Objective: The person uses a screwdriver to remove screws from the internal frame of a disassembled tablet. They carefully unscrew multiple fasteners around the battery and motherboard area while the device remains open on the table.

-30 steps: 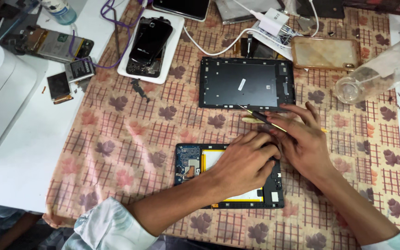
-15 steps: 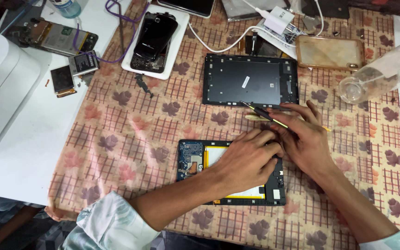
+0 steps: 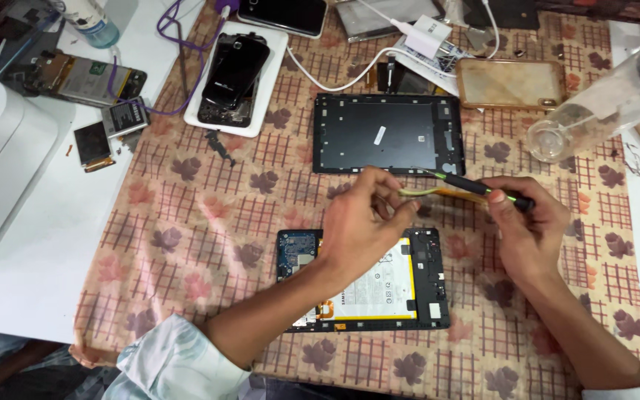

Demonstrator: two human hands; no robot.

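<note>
An opened tablet (image 3: 409,285) lies on the patterned cloth (image 3: 209,222), its white, yellow-edged battery and blue circuit board showing. My left hand (image 3: 364,222) is raised above it, fingertips pinched at the tip of a thin tool. My right hand (image 3: 527,226) grips a black screwdriver with a green band (image 3: 483,189), held level and pointing left towards my left fingers. A yellow tool lies just under the screwdriver; I cannot tell which hand has it. The tablet's black back cover (image 3: 387,133) lies just beyond both hands.
A dismantled phone on a white tray (image 3: 235,74) sits at the far left of the cloth. Loose phone parts (image 3: 105,126) lie on the white table. A clear bottle (image 3: 601,100) lies at the right, a brown phone case (image 3: 509,81) beside it. Cables and a charger (image 3: 424,37) are at the back.
Both hands have lifted off the tablet. The left hand rose to meet the screwdriver tip, uncovering the battery. The right hand moved up with the screwdriver.
</note>
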